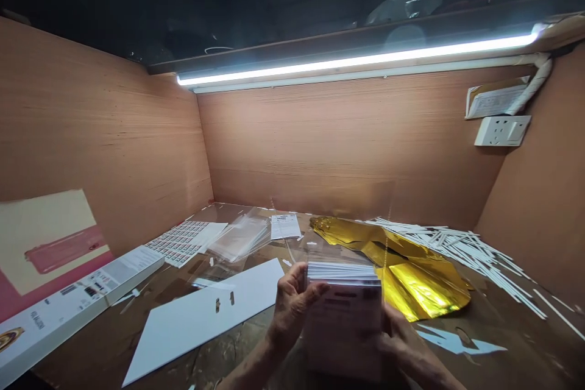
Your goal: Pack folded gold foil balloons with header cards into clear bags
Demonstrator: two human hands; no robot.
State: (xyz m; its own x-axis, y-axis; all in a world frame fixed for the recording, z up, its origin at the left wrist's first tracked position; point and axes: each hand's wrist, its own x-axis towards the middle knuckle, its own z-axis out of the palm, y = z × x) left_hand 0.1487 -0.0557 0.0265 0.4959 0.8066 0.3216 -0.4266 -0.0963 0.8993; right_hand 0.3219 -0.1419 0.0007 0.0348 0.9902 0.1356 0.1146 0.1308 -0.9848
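Observation:
A stack of thin white-edged cards or leaflets (342,317) is held upright in front of me, inside what looks like a clear plastic bag (350,244) whose upper part sticks up past the cards. My left hand (290,301) grips the stack's left side, thumb across the front. Along its right edge my right hand (397,335) is closed on the lower part, its fingers partly hidden and dim. Just behind the stack lie crumpled gold foil bags (415,280). To the left of my left hand rests a flat white board (205,317) with two small slots.
Clear plastic bags (240,236), a label sheet (183,241) and a printed slip (284,226) lie at the back. Thin white strips (475,250) are heaped at right, near white scraps (461,339). A long white box (77,311) is at left. Wooden walls enclose the table; a socket (503,131) is on one.

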